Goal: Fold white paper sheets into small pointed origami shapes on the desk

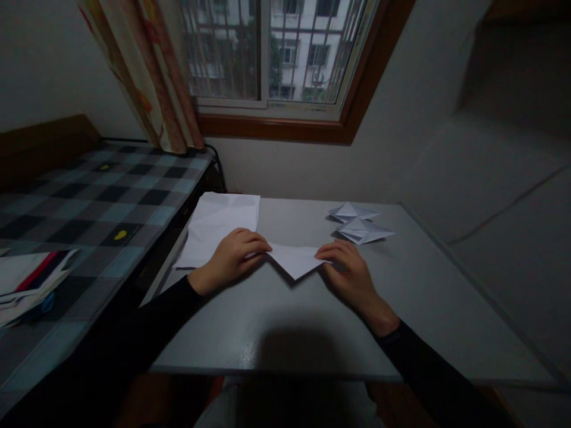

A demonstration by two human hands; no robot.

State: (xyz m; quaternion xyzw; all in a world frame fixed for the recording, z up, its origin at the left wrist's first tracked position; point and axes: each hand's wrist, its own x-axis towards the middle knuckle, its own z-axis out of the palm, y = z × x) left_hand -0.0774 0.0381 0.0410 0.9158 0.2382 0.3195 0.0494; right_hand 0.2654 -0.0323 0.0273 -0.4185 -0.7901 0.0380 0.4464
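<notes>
A white sheet folded into a downward-pointing triangle (295, 259) lies on the grey table (312, 321). My left hand (234, 257) presses its left corner with curled fingers, resting partly on a stack of unfolded white paper (218, 229). My right hand (350, 270) holds the triangle's right corner down with bent fingertips. Both sleeves are dark.
Two finished folded paper shapes (359, 223) sit at the table's far right. A bed with a checked cover (102, 202) adjoins the table on the left, with papers or books (27, 282) on it. A window and curtain (151, 71) stand behind; a wall runs along the right.
</notes>
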